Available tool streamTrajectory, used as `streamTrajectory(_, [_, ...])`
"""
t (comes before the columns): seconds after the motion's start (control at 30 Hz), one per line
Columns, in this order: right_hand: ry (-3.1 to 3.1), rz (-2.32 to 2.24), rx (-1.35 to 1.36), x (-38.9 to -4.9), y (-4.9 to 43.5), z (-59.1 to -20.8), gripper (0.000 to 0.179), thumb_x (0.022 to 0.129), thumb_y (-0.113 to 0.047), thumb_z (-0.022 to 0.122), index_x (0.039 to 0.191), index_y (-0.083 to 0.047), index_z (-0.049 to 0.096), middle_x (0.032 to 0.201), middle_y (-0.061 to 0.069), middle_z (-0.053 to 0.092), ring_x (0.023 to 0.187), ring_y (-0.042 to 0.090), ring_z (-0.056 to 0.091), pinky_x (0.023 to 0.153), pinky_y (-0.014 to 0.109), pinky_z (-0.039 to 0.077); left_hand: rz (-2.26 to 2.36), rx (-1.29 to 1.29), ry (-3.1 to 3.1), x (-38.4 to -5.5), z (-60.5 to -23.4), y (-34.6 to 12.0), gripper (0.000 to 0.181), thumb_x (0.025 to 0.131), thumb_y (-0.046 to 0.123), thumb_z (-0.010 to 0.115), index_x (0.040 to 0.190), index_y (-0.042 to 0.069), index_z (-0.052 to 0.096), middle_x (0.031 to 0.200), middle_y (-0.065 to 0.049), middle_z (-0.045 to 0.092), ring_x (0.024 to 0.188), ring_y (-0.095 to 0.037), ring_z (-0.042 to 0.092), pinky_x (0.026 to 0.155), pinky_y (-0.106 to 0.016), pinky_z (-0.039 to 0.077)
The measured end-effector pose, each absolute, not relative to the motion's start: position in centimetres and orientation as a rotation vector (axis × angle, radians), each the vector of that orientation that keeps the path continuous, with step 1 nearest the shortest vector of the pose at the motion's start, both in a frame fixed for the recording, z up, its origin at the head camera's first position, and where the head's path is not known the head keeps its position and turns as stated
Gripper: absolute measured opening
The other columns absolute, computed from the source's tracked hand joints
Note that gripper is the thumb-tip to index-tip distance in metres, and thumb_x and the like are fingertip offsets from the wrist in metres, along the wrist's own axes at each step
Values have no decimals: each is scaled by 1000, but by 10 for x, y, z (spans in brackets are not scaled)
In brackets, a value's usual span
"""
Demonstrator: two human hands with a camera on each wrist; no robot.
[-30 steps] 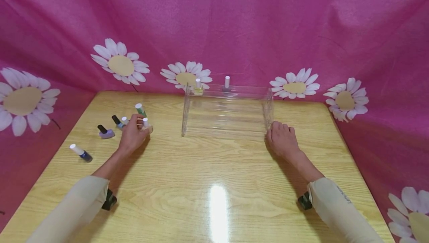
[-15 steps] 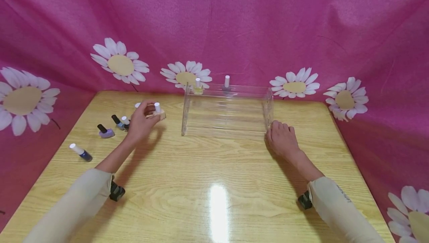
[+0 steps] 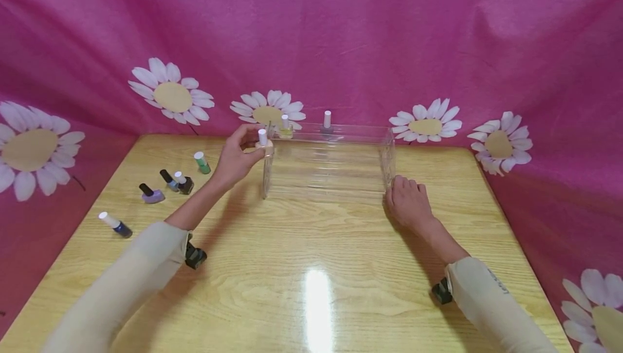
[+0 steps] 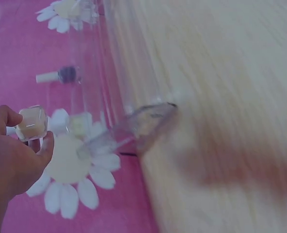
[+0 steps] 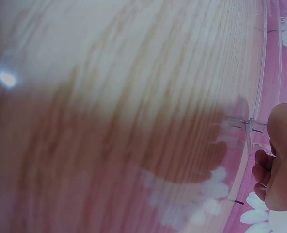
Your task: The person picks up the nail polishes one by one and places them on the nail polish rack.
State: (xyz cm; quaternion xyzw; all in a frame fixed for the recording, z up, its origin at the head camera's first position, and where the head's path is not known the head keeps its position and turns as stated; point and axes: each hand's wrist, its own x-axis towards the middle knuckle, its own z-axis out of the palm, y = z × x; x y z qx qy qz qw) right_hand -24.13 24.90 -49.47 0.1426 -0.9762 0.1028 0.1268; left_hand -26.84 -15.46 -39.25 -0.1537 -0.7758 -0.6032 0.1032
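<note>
Currently, beige bottle [image 4: 33, 124], upright, pinched in left hand [image 3: 235, 159]

From my side I see the worktop [image 3: 370, 266] with a wood grain; its surface looks smooth and glossy, and it gives a bright white reflection. The rack [image 3: 360, 134] seems to be of transparent plastic, smooth and shiny. The pale polish bottle [image 4: 32, 122] looks to me like clear, glossy glass, and its white cap [image 3: 263, 137] like smooth plastic. The pink backdrop [image 3: 311, 45] is a folded cloth with a soft sheen; the beige sleeves [image 3: 121, 277] are of matt fabric.
</note>
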Motion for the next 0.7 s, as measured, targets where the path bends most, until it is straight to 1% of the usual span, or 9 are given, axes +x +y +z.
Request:
streamTrajectory(0.07, [-2828, 296, 416, -241, 249, -495, 25, 102, -17, 42, 81, -4, 38, 71, 11, 41, 74, 40, 50, 65, 49, 35, -1794, -490, -2275, -271, -389, -145, 42, 86, -13, 61, 127, -9, 53, 118, -28, 61, 109, -31, 57, 94, -36, 46])
streamTrajectory(0.17, [-2815, 294, 415, -241, 248, -496, 25, 102, -17, 43, 81, -4, 38, 70, 11, 42, 75, 41, 52, 65, 50, 36, -1823, -549, -2255, -275, -385, -131, 42, 84, -14, 60, 125, -10, 53, 114, -29, 62, 106, -31, 58, 90, -29, 46])
streamTrajectory(0.27, [-2818, 300, 412, -241, 248, -496, 25, 102, -17, 42, 82, -4, 38, 71, 12, 43, 76, 41, 52, 66, 50, 36, -1849, -619, -2249, -278, -382, -117, 42, 84, -14, 60, 125, -8, 54, 113, -28, 63, 104, -29, 59, 86, -25, 47])
streamTrajectory(0.4, [-2818, 304, 411, -241, 248, -495, 24, 102, -17, 42, 83, -3, 39, 72, 12, 44, 77, 42, 52, 67, 51, 37, -1870, -694, -2241, -283, -378, -98, 40, 85, -14, 61, 124, -7, 54, 112, -26, 64, 102, -27, 60, 86, -26, 49])
streamTrajectory(0.5, [-2819, 307, 404, -241, 248, -495, 24, 103, -18, 41, 83, -3, 40, 73, 13, 45, 79, 42, 53, 68, 51, 37, -1876, -703, -2239, -289, -377, -83, 41, 84, -15, 62, 123, -7, 54, 111, -25, 65, 103, -26, 61, 87, -26, 49])
streamTrajectory(0.7, [-2849, 313, 390, -240, 248, -494, 25, 104, -19, 40, 84, -3, 40, 74, 13, 44, 81, 42, 52, 68, 50, 36, -1909, -729, -2250, -298, -372, -53, 42, 84, -15, 61, 124, -8, 54, 115, -28, 63, 107, -30, 60, 91, -29, 50])
